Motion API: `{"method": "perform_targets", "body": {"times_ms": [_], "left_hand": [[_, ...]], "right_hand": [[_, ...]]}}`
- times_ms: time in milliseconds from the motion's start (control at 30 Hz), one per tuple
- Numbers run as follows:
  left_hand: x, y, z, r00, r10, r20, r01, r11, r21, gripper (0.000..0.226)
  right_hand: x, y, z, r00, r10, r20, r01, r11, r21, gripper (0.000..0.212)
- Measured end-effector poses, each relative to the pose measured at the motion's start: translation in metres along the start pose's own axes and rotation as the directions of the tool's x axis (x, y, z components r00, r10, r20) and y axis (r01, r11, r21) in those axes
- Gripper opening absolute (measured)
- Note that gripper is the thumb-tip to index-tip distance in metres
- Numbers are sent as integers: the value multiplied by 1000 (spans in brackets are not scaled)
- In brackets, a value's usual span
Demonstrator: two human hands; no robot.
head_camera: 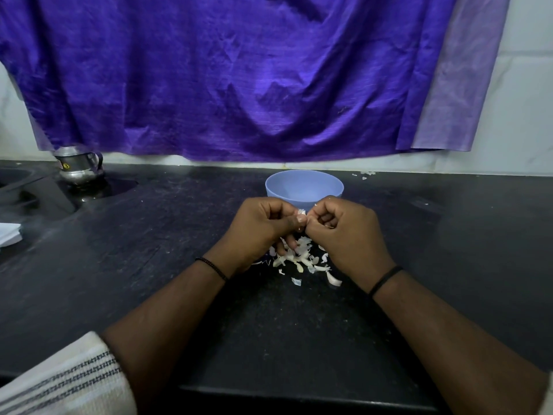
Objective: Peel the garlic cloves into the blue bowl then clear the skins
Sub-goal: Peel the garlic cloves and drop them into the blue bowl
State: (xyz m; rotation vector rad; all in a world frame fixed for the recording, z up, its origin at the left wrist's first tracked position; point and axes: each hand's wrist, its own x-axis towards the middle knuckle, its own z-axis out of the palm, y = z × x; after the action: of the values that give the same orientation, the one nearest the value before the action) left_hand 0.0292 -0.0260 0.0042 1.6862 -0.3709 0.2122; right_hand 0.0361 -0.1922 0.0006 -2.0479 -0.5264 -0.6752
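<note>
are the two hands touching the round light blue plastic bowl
Cannot tell. In the head view the left hand and right hand overlap the near wall of the round light blue plastic bowl, hiding any gap.

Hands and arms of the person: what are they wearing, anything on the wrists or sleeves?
Both hands are bare, no gloves or rings showing. The left hand has a thin black beaded bracelet at the wrist; the right hand has a plain black band. The forearms are uncovered. Near the left elbow is a white sleeve with dark patterned stripes.
</note>
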Motion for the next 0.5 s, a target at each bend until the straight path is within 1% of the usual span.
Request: {"method": "perform_targets", "body": {"times_ms": [100,267,400,500], "left_hand": [[0,1,1,1000,10,4,-10,1000,20,11],[0,3,1,999,-13,33,12,999,30,12],[1,3,-2,998,-36,59,34,999,42,15],[1,1,-3,998,-40,43,39,999,17,15]], "right_hand": [[0,0,0,1000,-6,2,6,1000,-2,8],[1,1,0,1000,17,4,-17,1000,24,7],[2,0,-2,998,58,34,-61,995,82,8],[3,0,-2,995,84,51,-90,987,132,11]]}}
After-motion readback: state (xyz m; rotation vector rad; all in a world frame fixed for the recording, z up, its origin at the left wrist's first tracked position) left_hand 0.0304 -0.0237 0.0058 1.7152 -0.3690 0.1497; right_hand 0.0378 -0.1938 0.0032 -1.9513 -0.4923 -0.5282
